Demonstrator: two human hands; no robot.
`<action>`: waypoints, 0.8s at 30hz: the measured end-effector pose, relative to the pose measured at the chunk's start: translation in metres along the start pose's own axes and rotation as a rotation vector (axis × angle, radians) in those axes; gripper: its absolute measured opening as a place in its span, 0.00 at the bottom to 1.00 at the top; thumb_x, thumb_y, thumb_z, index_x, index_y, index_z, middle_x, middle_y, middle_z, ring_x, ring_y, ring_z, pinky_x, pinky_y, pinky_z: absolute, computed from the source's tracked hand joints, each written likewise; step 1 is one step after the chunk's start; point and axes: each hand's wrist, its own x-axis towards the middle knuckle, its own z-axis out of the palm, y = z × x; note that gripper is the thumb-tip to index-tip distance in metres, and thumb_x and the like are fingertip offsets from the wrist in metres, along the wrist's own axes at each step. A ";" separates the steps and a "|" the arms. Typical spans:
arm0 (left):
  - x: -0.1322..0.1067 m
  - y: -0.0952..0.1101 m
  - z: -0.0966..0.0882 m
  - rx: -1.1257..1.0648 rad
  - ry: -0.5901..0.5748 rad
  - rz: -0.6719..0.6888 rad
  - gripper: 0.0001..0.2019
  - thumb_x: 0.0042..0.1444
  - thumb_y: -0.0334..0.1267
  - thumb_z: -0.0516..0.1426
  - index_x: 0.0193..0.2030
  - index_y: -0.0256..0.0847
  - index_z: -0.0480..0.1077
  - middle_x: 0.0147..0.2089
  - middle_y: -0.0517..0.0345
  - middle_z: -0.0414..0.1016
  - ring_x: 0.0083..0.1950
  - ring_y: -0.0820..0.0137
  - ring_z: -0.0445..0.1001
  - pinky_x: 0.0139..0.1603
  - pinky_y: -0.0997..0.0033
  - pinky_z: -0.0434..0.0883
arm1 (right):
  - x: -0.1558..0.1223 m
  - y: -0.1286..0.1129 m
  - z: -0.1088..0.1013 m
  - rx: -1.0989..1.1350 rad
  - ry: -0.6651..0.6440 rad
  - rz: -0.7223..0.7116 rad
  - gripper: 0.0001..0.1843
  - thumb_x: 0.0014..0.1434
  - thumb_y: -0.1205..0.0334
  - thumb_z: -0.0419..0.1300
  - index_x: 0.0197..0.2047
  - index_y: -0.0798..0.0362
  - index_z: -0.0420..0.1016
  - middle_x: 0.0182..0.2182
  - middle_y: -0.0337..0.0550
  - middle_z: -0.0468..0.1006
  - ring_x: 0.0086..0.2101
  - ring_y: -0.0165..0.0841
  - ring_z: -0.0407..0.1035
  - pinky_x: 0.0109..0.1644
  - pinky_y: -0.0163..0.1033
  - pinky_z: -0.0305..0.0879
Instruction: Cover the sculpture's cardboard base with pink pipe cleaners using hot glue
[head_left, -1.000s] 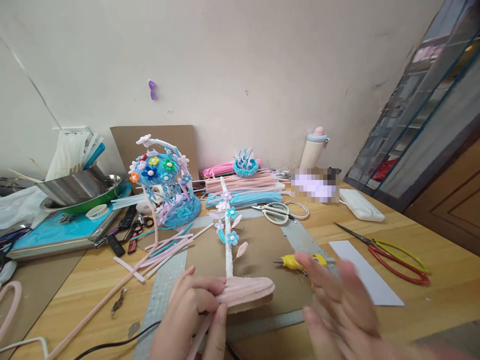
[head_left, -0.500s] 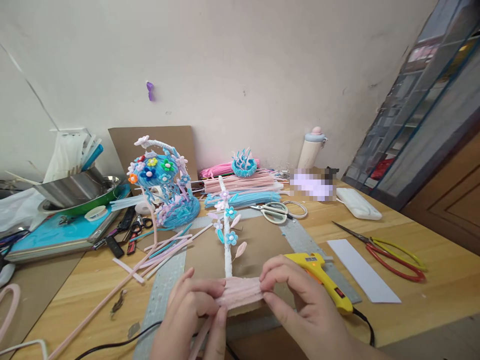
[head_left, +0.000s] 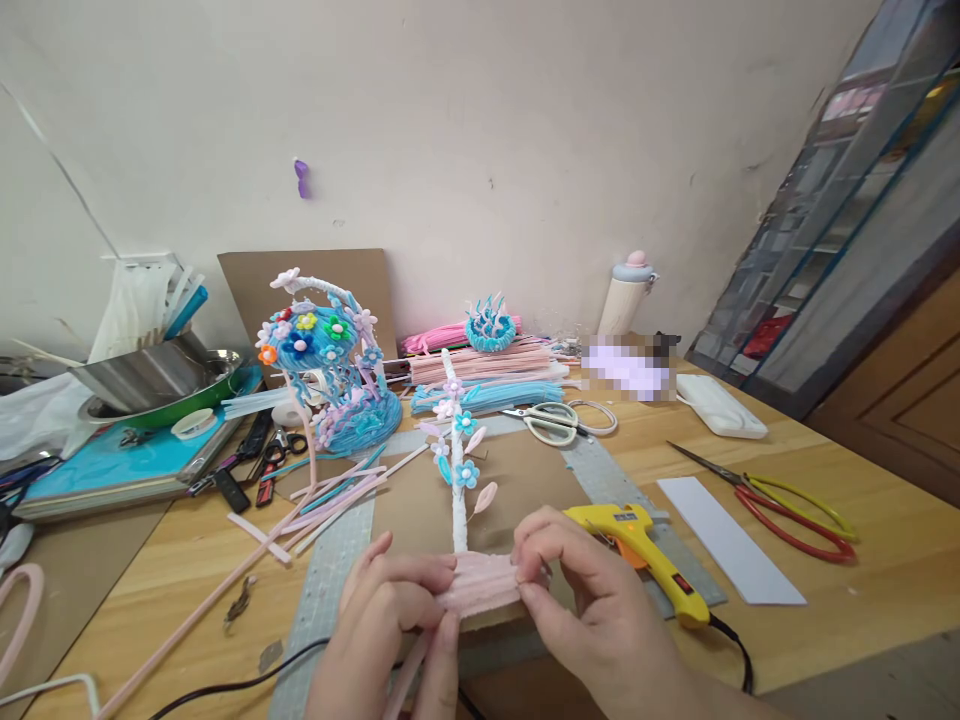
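Observation:
Both hands pinch a flat pink pipe-cleaner base (head_left: 480, 584) at the near edge of the table. My left hand (head_left: 386, 625) grips its left end, fingers curled. My right hand (head_left: 592, 610) grips its right end, thumb and fingers pressed on the fuzzy surface. A white stem (head_left: 456, 460) with small blue and pink flowers and pink buds rises upright from the base. A long pink pipe cleaner (head_left: 405, 680) trails down from under my left fingers. The base rests on brown cardboard (head_left: 517, 490) over a grey cutting mat (head_left: 322, 590).
A yellow glue gun (head_left: 645, 560) lies just right of my right hand, cord trailing off. Red-handled scissors (head_left: 780, 505), a white paper strip (head_left: 727, 540), white scissors (head_left: 551, 422), pipe-cleaner bundles (head_left: 487, 380), a blue flowered model (head_left: 330, 370) and a metal bowl (head_left: 150, 375) crowd the table.
A second ago my right hand was open and blurred above the glue gun; it came left and closed on the right end of the pink base. The left hand kept its hold.

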 end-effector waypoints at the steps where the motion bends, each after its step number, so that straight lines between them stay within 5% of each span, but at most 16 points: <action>1: 0.000 0.000 0.000 0.005 -0.007 0.005 0.11 0.64 0.25 0.49 0.35 0.47 0.61 0.36 0.62 0.74 0.41 0.69 0.77 0.67 0.55 0.62 | 0.000 0.001 0.001 -0.002 0.005 -0.007 0.09 0.55 0.74 0.57 0.30 0.49 0.68 0.29 0.37 0.71 0.30 0.31 0.68 0.34 0.33 0.66; 6: 0.001 0.001 -0.002 0.003 -0.036 0.016 0.12 0.63 0.24 0.50 0.35 0.47 0.61 0.36 0.63 0.74 0.41 0.70 0.78 0.67 0.57 0.61 | 0.000 0.006 0.003 0.021 0.008 -0.018 0.09 0.54 0.74 0.57 0.30 0.48 0.66 0.28 0.37 0.69 0.28 0.31 0.66 0.30 0.33 0.64; 12: 0.002 -0.004 -0.007 -0.032 -0.063 0.003 0.13 0.61 0.22 0.49 0.36 0.47 0.62 0.38 0.65 0.73 0.44 0.73 0.78 0.70 0.63 0.58 | -0.005 0.000 0.001 0.081 -0.019 0.039 0.08 0.59 0.71 0.56 0.38 0.48 0.71 0.33 0.39 0.73 0.34 0.33 0.70 0.38 0.34 0.70; 17: 0.004 -0.010 -0.016 -0.025 -0.222 0.137 0.14 0.58 0.21 0.53 0.39 0.48 0.64 0.41 0.66 0.75 0.45 0.75 0.78 0.70 0.70 0.57 | -0.001 -0.011 0.000 -0.132 -0.082 -0.229 0.22 0.62 0.68 0.59 0.59 0.46 0.71 0.50 0.45 0.80 0.51 0.36 0.75 0.57 0.38 0.71; 20: 0.003 -0.007 -0.012 -0.017 -0.129 0.057 0.13 0.60 0.21 0.51 0.38 0.47 0.63 0.40 0.65 0.75 0.44 0.74 0.77 0.70 0.64 0.57 | 0.001 -0.012 -0.001 -0.358 -0.142 -0.460 0.27 0.65 0.67 0.58 0.66 0.52 0.66 0.57 0.52 0.80 0.57 0.39 0.73 0.66 0.45 0.66; 24: 0.001 -0.002 -0.006 -0.020 -0.071 0.017 0.13 0.62 0.22 0.50 0.36 0.47 0.63 0.39 0.65 0.74 0.44 0.73 0.76 0.69 0.62 0.58 | -0.003 -0.002 -0.001 -0.501 -0.111 -0.626 0.26 0.67 0.70 0.55 0.68 0.59 0.65 0.57 0.58 0.80 0.60 0.41 0.72 0.65 0.47 0.69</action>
